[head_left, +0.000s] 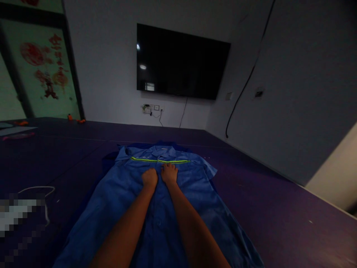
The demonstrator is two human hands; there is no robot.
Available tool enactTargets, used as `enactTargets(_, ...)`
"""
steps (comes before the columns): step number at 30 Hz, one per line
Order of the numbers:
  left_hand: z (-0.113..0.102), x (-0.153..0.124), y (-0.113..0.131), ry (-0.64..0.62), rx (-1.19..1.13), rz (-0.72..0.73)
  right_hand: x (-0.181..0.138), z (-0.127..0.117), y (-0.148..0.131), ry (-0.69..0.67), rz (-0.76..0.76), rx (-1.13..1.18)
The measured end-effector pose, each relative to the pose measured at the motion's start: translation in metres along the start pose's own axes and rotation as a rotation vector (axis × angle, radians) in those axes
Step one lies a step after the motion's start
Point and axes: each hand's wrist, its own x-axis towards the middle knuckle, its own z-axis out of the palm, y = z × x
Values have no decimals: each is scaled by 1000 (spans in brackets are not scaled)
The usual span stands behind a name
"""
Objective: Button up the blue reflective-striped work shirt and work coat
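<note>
A blue short-sleeved shirt (119, 201) lies spread on the floor with its front up and its collar away from me. A yellow-green stripe (174, 162) crosses its chest. My left hand (150, 177) is closed on the shirt front beside the button placket, its fingertips hidden beneath. Just to the right, my right hand (169, 173) rests on the cloth below the stripe, fingers spread and pointing forward. A darker blue cloth (110, 160) shows from under the shirt at the left and behind the collar.
Around the shirt stretches a dark purple floor (264, 201). A white cable (51, 190) lies at the left, near a blurred-out patch. Small orange objects (80, 121) sit by the glass door (47, 74). A television (181, 61) hangs on the far wall; a black cable (237, 106) hangs at right.
</note>
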Motion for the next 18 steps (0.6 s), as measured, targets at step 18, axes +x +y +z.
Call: enactTargets(18, 18, 50, -2, 127, -180, 51, 37, 11, -2, 20, 71, -47)
